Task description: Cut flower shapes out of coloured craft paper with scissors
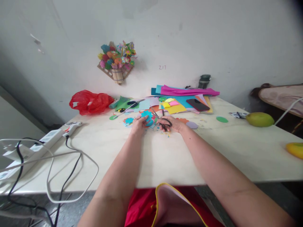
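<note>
Between the fingers of my left hand (139,123) is a blue paper flower (146,116) with a scalloped edge. My right hand (174,123) grips a pair of scissors (167,122) by the black handles; their blades point up and left, close to the flower's right side. Another blue paper flower (129,120) lies left of my left hand. A purple paper circle (192,125) and an orange paper piece (182,120) lie just beyond my right wrist. Small colourful paper scraps are scattered under and between both hands.
Coloured sheets (182,102) with a phone (198,105) on them lie at the back. A second pair of scissors (133,103) and a red plastic bag (91,102) are behind left. A power strip (35,151) with loose cables occupies the left; a mango (259,119) sits right.
</note>
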The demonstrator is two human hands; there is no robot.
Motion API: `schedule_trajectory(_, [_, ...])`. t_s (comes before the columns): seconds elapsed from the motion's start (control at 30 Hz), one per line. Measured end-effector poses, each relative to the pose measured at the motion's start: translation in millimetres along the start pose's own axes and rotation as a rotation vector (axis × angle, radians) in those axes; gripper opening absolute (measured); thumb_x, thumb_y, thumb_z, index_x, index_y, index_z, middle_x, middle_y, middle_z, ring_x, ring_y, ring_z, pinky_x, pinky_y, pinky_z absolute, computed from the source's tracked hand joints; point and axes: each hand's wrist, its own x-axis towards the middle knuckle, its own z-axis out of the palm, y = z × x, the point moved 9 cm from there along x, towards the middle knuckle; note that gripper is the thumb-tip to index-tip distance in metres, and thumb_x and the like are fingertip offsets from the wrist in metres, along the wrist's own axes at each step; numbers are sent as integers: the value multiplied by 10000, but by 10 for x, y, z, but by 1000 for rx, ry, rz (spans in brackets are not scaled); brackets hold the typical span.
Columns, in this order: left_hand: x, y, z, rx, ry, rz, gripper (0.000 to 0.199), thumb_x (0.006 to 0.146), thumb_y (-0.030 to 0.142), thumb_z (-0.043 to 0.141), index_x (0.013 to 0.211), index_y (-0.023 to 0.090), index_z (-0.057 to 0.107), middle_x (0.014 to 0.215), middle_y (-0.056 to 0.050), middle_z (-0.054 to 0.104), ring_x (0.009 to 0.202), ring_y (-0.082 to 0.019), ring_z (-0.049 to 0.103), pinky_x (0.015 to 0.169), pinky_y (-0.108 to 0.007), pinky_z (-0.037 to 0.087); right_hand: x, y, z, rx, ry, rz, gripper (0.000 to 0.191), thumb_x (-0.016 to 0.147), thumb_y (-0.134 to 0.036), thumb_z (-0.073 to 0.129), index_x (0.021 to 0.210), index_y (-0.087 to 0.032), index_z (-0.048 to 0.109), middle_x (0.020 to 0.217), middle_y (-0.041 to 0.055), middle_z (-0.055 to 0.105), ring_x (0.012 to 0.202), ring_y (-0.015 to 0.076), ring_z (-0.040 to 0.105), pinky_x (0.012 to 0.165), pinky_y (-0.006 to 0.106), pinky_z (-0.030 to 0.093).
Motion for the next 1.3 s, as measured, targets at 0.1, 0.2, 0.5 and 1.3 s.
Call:
schedule_trajectory(0.1, [15, -11, -27, -46, 29, 6, 301, 534, 146, 898, 670, 184, 632, 686, 4, 713, 621, -125, 664, 651, -260, 601, 0, 18, 39, 8, -20, 22, 470, 708, -562, 810, 776, -146, 603, 590, 27, 660, 421, 94, 564, 328, 178, 299])
schedule_trajectory(0.2, [28, -33, -44, -80, 53, 10, 303, 540, 135, 889, 683, 181, 626, 679, 11, 705, 615, -121, 662, 646, -255, 596, 11, 39, 65, 16, -21, 41, 467, 731, -566, 795, 775, -151, 586, 572, 14, 649, 410, 91, 559, 313, 171, 302])
schedule_trajectory(0.5, [51, -70, -74, -132, 97, 16, 356, 509, 113, 886, 615, 186, 554, 596, 23, 638, 557, -130, 636, 634, -281, 594, 42, 60, 99, 24, 22, 71, 344, 851, -409, 740, 718, -166, 535, 560, -4, 628, 389, 71, 543, 299, 150, 320])
schedule_trajectory(1.3, [99, -124, -67, -118, 52, 7, 331, 592, 123, 860, 599, 202, 539, 510, 53, 553, 523, -121, 609, 676, -300, 607, 67, 70, 89, -7, 76, 55, 340, 854, -419, 734, 733, -166, 542, 534, -29, 565, 391, 61, 479, 306, 157, 251])
